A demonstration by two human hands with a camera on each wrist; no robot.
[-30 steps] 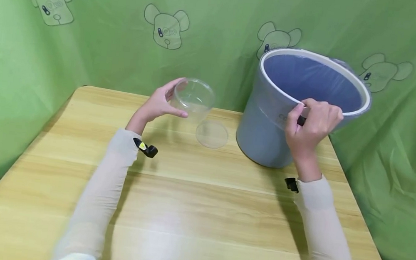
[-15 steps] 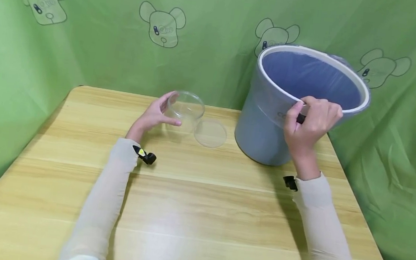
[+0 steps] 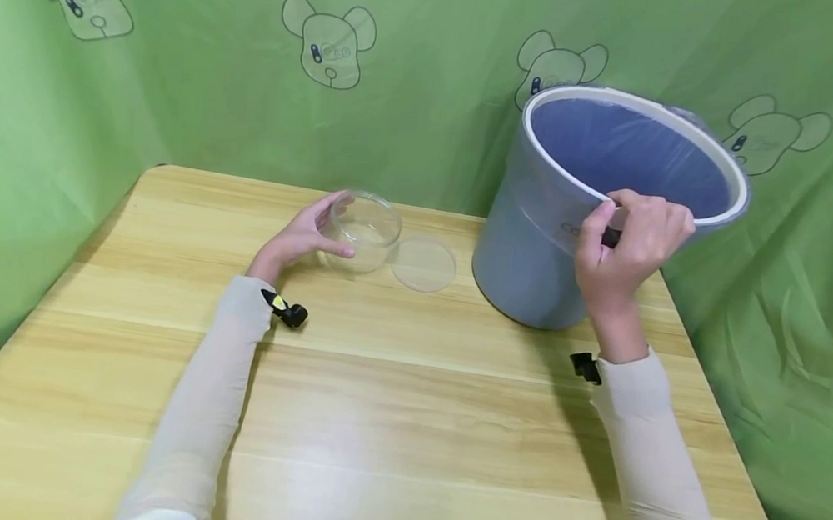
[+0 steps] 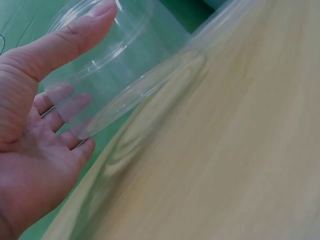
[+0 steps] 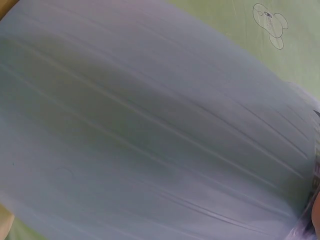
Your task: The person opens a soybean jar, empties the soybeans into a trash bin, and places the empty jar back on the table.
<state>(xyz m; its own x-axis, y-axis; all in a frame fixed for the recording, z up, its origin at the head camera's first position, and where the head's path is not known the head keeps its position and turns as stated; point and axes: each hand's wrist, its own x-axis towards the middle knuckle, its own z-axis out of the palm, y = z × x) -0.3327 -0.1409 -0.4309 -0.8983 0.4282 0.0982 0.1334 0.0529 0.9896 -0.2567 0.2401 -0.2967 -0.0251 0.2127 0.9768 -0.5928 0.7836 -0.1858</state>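
Observation:
My left hand (image 3: 306,233) grips a clear round plastic container (image 3: 365,242) from its left side, thumb in front and fingers behind. In the left wrist view the container (image 4: 135,55) has its base close to the wood; I cannot tell whether it touches. Just right of it, a flat clear round lid (image 3: 424,264) lies on the table. My right hand (image 3: 632,243) holds the near rim of a grey-blue trash can (image 3: 530,254), thumb outside and fingers curled over. The can's ribbed wall (image 5: 150,125) fills most of the right wrist view.
A clear bag lines the trash can, folded over its white rim ring (image 3: 557,161). Both rest on a wooden table (image 3: 385,424) whose far edge meets a green curtain (image 3: 437,44) printed with mouse-like heads. Curtain also hangs at both sides.
My left hand has lowered the clear container toward the table, slightly leftward. The right hand has kept its hold on the trash can's rim, and the lid has stayed in place.

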